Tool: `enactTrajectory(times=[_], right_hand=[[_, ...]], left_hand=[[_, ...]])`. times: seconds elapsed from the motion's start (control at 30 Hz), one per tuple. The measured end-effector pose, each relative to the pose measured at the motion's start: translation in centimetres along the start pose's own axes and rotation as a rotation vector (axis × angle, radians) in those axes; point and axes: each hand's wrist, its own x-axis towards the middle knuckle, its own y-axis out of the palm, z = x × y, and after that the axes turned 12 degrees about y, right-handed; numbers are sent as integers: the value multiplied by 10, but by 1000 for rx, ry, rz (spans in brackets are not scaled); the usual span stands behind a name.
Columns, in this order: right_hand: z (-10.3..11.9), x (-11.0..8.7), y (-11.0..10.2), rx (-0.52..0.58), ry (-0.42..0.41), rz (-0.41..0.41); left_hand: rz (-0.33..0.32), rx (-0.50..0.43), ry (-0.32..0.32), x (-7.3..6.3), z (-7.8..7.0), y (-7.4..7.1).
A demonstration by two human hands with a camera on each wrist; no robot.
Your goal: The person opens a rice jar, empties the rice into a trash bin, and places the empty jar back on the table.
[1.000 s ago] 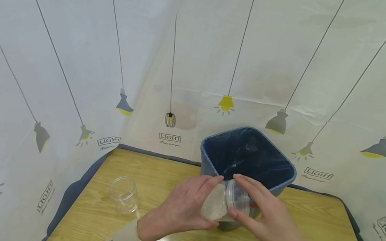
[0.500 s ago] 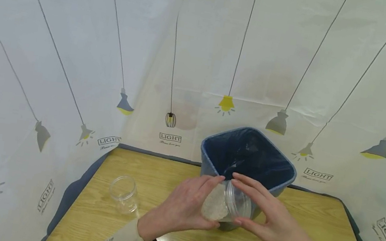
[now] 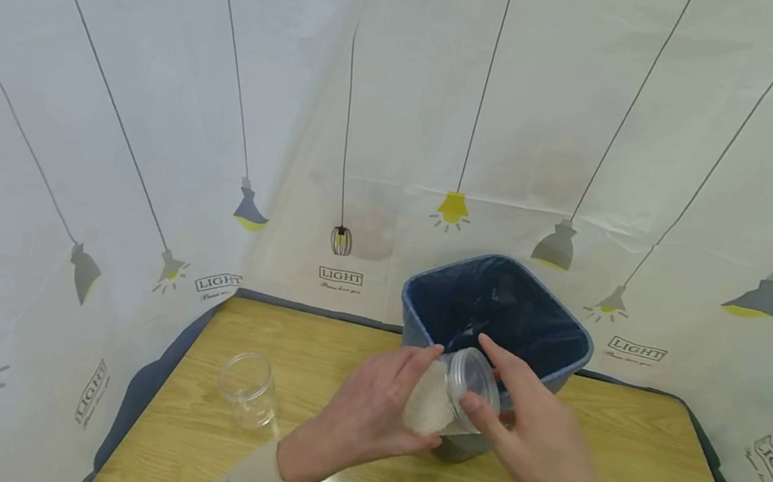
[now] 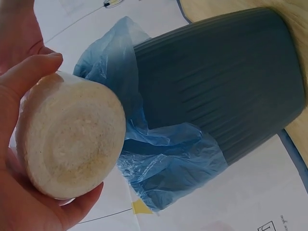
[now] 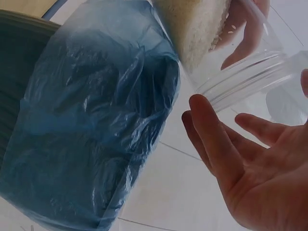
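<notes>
My left hand [image 3: 368, 402] grips a clear plastic jar [image 3: 427, 403] of white rice, tipped on its side with its mouth end to the right. Its pale round base fills the near part of the left wrist view, thumb and fingers wrapped around it. At the mouth end is a clear screw lid [image 3: 481, 387]. My right hand [image 3: 545, 435] is around the lid with fingers spread; its thumb overlaps the lid in the head view. In the right wrist view, the extended fingers [image 5: 216, 139] lie close by the ridged rim. Rice grains [image 5: 195, 33] show through the jar wall there.
A blue bin [image 3: 418, 326] with a blue plastic liner [image 5: 91, 96] stands right behind the jar. An uncovered clear plastic jar [image 3: 249, 388] stands at the left of the wooden table [image 3: 172, 443]. A lamp-printed cloth [image 3: 407, 109] hangs behind.
My right hand has turned about the lid and its fingers have loosened and spread. The lid end has shifted slightly. My left hand keeps its hold on the jar.
</notes>
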Motion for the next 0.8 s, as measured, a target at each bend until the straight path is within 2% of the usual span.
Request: enactTrajectory(times=[0.1, 0.23, 0.33, 0.47, 0.57, 0.67, 0.8], right_hand=[[2, 1, 4, -26, 22, 19], [1, 3, 7, 19, -15, 20], [-3, 3, 5, 44, -92, 7], [-9, 4, 2, 34, -237, -13], [-13, 6, -1, 46, -321, 11], [-14, 6, -3, 84, -358, 62], [-15, 6, -5, 150, -362, 114]], left_hand=[[-8, 31, 13, -2, 0, 1], [-9, 49, 26, -3, 1, 2], [-7, 46, 30, -4, 2, 2], [5, 28, 33, -3, 3, 1], [14, 21, 36, -3, 4, 0], [18, 14, 37, -2, 5, 0], [10, 2, 38, -2, 5, -1]])
